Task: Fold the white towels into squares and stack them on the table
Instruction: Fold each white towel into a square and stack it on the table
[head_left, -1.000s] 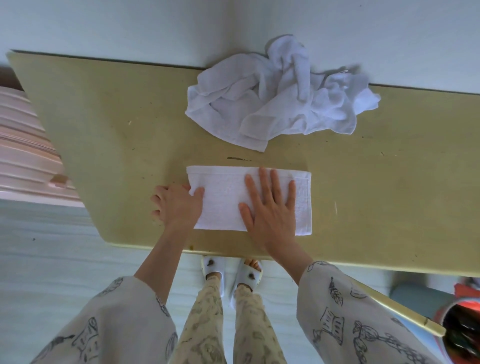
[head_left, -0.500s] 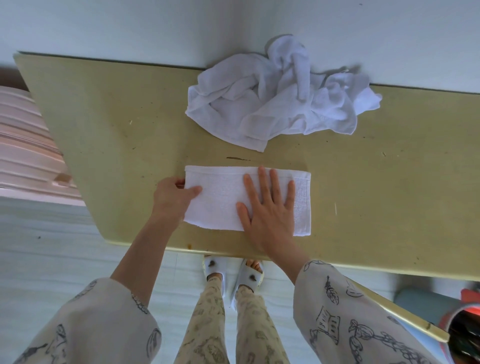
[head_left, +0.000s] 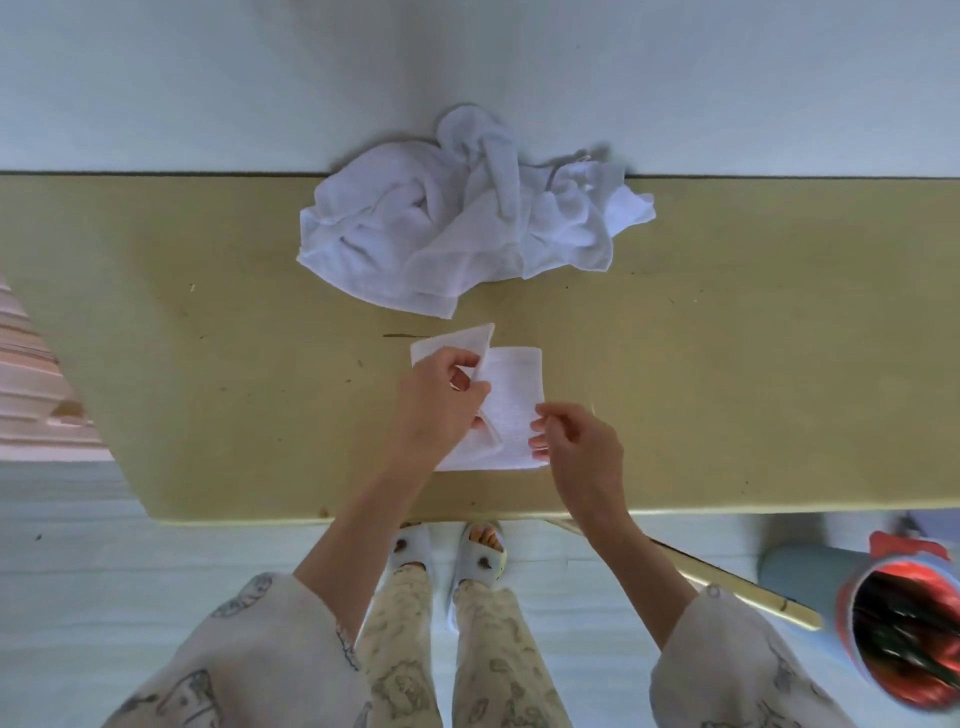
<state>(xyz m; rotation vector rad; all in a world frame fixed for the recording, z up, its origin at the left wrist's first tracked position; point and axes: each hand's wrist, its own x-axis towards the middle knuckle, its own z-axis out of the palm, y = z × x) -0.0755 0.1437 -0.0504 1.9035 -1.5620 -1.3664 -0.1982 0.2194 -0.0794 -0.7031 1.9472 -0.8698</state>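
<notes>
A small white towel lies half-folded near the front edge of the olive table. My left hand grips the towel's left end and holds it lifted and turned over toward the right. My right hand hovers at the towel's right edge with its fingers loosely curled and nothing in them; whether the fingertips touch the cloth is unclear. A crumpled heap of white towels sits at the back of the table against the wall.
A pale wall runs behind the table. A red-rimmed bin stands on the floor at the lower right, beside a teal object. A pink slatted surface lies at the left. My slippered feet are under the table's front edge.
My left hand has picked up the towel's left end and carried it rightward over the rest. My right hand has lifted off the towel's middle and shifted to its right edge.
</notes>
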